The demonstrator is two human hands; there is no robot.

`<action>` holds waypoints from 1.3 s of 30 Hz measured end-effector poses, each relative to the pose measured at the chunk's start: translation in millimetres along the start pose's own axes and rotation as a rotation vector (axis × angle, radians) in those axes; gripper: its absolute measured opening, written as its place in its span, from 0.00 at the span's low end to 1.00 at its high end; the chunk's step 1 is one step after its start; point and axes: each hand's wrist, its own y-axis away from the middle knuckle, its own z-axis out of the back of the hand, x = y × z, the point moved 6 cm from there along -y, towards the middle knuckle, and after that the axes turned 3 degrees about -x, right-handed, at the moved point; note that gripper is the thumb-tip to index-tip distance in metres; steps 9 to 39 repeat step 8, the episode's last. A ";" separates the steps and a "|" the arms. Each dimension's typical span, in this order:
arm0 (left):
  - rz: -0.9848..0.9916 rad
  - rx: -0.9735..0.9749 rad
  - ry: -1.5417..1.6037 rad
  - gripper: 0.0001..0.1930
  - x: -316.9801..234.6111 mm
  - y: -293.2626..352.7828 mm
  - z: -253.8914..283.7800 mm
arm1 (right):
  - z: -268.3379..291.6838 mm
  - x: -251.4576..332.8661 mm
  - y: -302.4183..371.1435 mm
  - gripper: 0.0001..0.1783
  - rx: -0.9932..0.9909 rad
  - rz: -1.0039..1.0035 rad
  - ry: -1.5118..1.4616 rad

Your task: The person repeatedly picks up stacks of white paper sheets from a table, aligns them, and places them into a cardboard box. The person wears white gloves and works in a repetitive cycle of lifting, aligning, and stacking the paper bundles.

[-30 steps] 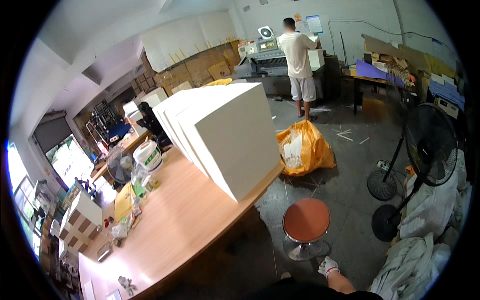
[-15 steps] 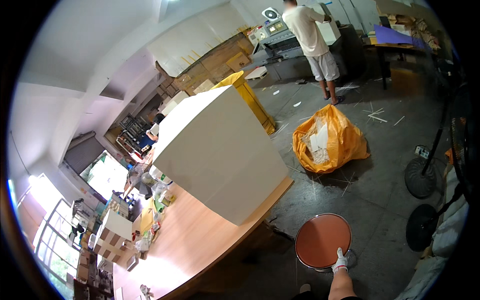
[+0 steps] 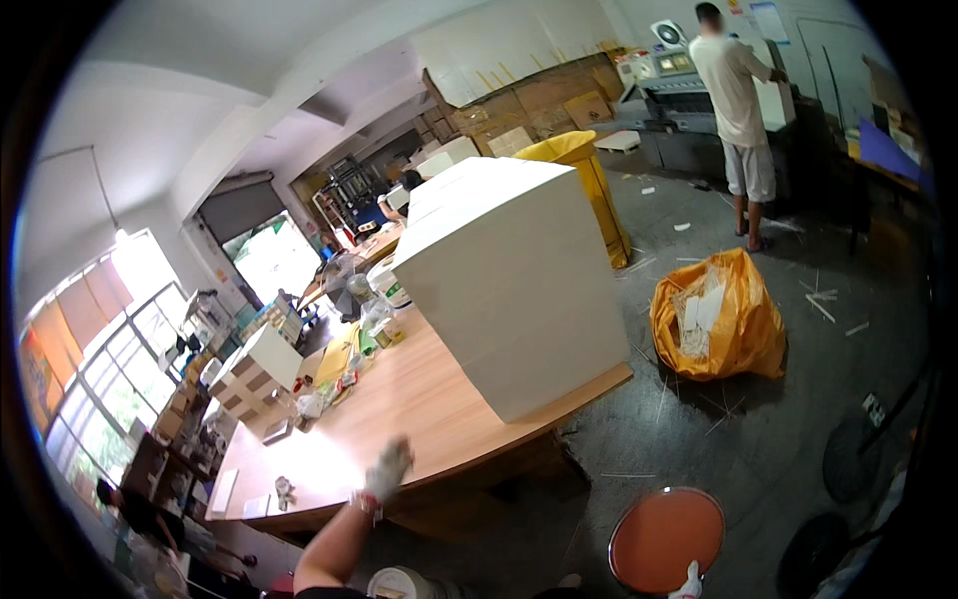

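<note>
My left hand, in a pale work glove, hovers beside the near edge of the wooden table; motion smears its fingers. At the lower right, my right hand in a white glove grips the rim of a round stool with a reddish-brown seat. One digit lies on top of the seat; the rest of the hand is hidden or cut off by the frame. A tall block of stacked white sheets stands on the table, ahead of my left hand.
An orange sack of paper scraps sits on the floor, with a yellow bag behind the stack. A person stands at a large machine. Fan stands are at right; a bucket is below the table.
My left arm has come into view over the table edge. The view has swung left, so the stack and sack sit farther right. My right hand stays on the stool.
</note>
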 end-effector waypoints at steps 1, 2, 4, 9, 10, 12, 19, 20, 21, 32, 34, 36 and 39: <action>0.340 -0.035 0.699 0.24 -17.1 -45.5 48.4 | 17.3 14.9 5.9 0.40 -0.059 0.038 0.090; 0.277 -0.238 0.541 0.26 -24.3 -75.8 87.3 | 26.6 29.5 10.2 0.42 -0.109 0.065 0.180; 0.083 -0.478 0.759 0.30 6.9 -146.0 108.8 | 27.6 51.0 26.2 0.44 -0.159 0.016 0.292; 0.067 -0.321 1.329 0.35 -7.8 -248.4 144.9 | 30.1 77.1 74.0 0.46 -0.307 -0.035 0.415; 0.067 -0.321 1.329 0.35 -7.8 -248.4 144.9 | 30.1 77.1 74.0 0.46 -0.307 -0.035 0.415; 0.067 -0.321 1.329 0.35 -7.8 -248.4 144.9 | 30.1 77.1 74.0 0.46 -0.307 -0.035 0.415; 0.067 -0.321 1.329 0.35 -7.8 -248.4 144.9 | 30.1 77.1 74.0 0.46 -0.307 -0.035 0.415; 0.067 -0.321 1.329 0.35 -7.8 -248.4 144.9 | 30.1 77.1 74.0 0.46 -0.307 -0.035 0.415; 0.067 -0.321 1.329 0.35 -7.8 -248.4 144.9 | 30.1 77.1 74.0 0.46 -0.307 -0.035 0.415; 0.067 -0.321 1.329 0.35 -7.8 -248.4 144.9 | 30.1 77.1 74.0 0.46 -0.307 -0.035 0.415; 0.067 -0.321 1.329 0.35 -7.8 -248.4 144.9 | 30.1 77.1 74.0 0.46 -0.307 -0.035 0.415; 0.067 -0.321 1.329 0.35 -7.8 -248.4 144.9 | 30.1 77.1 74.0 0.46 -0.307 -0.035 0.415; 0.067 -0.321 1.329 0.35 -7.8 -248.4 144.9 | 30.1 77.1 74.0 0.46 -0.307 -0.035 0.415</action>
